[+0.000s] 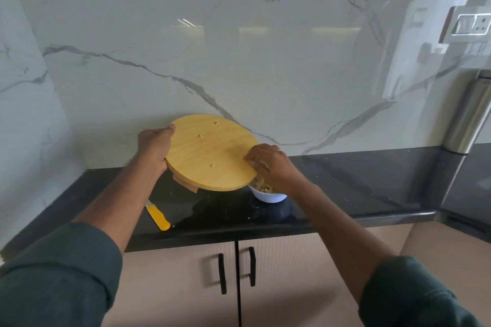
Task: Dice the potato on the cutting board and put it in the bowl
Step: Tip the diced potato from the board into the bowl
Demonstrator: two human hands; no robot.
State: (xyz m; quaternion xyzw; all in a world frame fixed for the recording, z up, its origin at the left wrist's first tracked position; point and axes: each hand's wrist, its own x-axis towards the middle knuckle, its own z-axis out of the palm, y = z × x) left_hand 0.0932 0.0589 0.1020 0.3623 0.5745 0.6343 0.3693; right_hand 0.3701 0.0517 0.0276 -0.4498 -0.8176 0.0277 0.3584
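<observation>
- Sleeves of dark green cloth fill the near corners, and both forearms reach away toward the desk [345, 183].
- Left hand [154, 148] grips the left rim of the round wooden cutting board [210, 151], thumb over the top edge, holding it lifted and tilted so its right edge hangs over the white bowl [268, 195].
- Right hand [268, 164] lies at the board's lower right edge, fingers bent down over the bowl; some pale potato seems to be under them, but I cannot tell whether they pinch it or just sweep it.
- Diced potato [265, 187] already lies in the bowl; a few stray bits [202, 136] cling to the board.
- My judgement: dicing is done and the transfer is nearly finished. Next move calls for brushing the last bits down the slope without knocking the bowl.
- Yellow-handled knife [158, 216] lies on the desk, near left, apart from both hands.
- Dark, glossy desk with crumbs; white marble wall behind; steel bottle [467, 114] far right; cupboard doors with black handles [236, 269] below.
</observation>
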